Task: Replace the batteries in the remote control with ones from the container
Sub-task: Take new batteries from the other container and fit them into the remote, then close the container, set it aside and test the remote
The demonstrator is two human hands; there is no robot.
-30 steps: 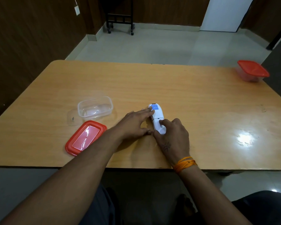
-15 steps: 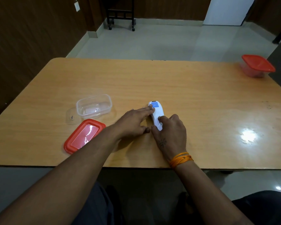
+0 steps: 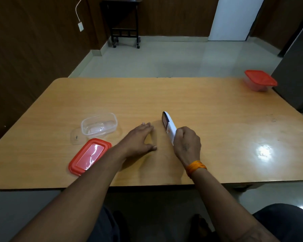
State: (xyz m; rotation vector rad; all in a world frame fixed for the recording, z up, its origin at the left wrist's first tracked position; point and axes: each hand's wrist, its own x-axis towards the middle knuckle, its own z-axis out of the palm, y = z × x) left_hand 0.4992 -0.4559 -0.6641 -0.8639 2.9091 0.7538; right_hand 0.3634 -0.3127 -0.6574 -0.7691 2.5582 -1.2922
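A white remote control (image 3: 169, 127) stands tilted on its side edge on the wooden table (image 3: 199, 109), its dark face turned to the left. My right hand (image 3: 186, 143) grips its near end. My left hand (image 3: 140, 138) rests on the table just left of the remote, fingers spread, not touching it. A clear open container (image 3: 99, 125) sits further left, and its contents are hard to make out. Its red lid (image 3: 89, 156) lies flat in front of it.
A second clear container with a red lid (image 3: 259, 81) stands at the table's far right corner. A small clear piece (image 3: 75, 137) lies left of the open container. The table's near edge runs just below my wrists.
My right hand has tipped the remote up from lying flat onto its side edge. My left hand has let go of it and moved slightly left. The head camera has risen.
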